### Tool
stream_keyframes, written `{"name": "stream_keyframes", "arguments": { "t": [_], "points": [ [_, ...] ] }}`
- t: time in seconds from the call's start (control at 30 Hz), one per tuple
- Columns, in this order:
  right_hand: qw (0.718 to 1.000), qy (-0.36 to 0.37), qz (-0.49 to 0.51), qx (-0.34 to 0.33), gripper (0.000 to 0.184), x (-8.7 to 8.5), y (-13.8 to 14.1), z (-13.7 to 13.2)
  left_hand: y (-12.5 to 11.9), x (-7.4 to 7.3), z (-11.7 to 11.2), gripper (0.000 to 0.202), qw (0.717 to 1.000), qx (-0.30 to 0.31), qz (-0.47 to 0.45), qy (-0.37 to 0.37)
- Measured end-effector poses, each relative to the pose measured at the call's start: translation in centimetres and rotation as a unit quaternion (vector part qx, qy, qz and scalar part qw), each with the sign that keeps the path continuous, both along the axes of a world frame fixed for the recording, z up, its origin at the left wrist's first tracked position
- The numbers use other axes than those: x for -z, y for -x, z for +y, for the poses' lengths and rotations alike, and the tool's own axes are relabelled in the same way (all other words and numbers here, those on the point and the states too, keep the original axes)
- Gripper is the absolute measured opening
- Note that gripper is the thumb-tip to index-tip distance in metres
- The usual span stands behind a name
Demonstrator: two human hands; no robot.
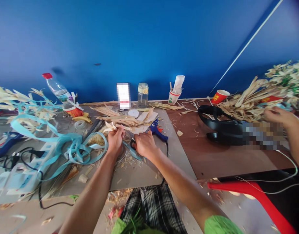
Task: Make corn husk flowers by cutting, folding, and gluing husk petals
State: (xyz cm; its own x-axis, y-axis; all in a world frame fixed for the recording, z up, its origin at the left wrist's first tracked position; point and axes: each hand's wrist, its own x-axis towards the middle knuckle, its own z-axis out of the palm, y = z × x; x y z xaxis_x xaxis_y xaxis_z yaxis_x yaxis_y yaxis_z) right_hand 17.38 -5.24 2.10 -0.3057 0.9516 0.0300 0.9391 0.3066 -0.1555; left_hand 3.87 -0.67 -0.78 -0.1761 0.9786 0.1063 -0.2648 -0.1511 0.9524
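My left hand (115,138) is closed around a small piece of pale dried husk (111,126) whose curled strips stick up above the fingers. My right hand (144,143) is closed over a pair of scissors (132,143); only the dark handle loop shows at the thumb side. Both hands rest close together over a grey board (149,169) littered with husk scraps. A blue glue gun (158,131) lies just beyond my right hand.
Light blue ribbon (73,148) and cables lie at the left. A plastic bottle (57,89), a glass jar (143,95) and paper cups (173,96) stand at the back. A black headset (219,125), a husk heap (251,100) and another person's hand (278,116) are on the right.
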Motion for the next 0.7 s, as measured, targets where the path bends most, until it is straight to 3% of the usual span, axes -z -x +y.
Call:
{"name": "stream_keyframes", "arguments": {
  "t": [0.13,0.23,0.3,0.37,0.43,0.53,0.6,0.7],
  "points": [
    [1.000,0.020,0.019,0.011,0.028,-0.7,-0.4,0.0,0.0,-0.5,-0.3,0.036,1.000,-0.009,0.014,0.016],
    [0.994,0.076,0.071,0.031,0.027,-1.3,-1.9,0.7,0.1,-0.6,-0.4,0.033,1.000,-0.020,0.003,0.017],
    [0.979,0.119,0.157,0.044,0.026,-1.5,-3.2,1.4,0.1,-0.6,-0.3,0.031,0.999,-0.022,-0.022,0.008],
    [0.945,0.152,0.287,0.032,0.024,-1.5,-4.6,2.1,0.1,-0.5,-0.3,0.030,0.999,-0.020,-0.042,-0.001],
    [0.873,0.191,0.448,0.013,0.021,-1.4,-5.6,2.6,0.1,-0.5,-0.2,0.029,0.998,-0.023,-0.055,-0.003],
    [0.711,0.281,0.644,-0.021,0.027,-1.4,-6.3,2.8,0.0,-0.6,-0.2,0.030,0.997,-0.031,-0.066,0.004],
    [0.623,0.327,0.709,-0.049,0.034,-1.5,-6.2,2.7,0.0,-0.6,-0.2,0.031,0.997,-0.032,-0.069,0.008],
    [0.550,0.373,0.744,-0.069,0.037,-1.5,-5.6,2.6,0.0,-0.5,-0.2,0.033,0.997,-0.029,-0.065,0.008]
  ]
}}
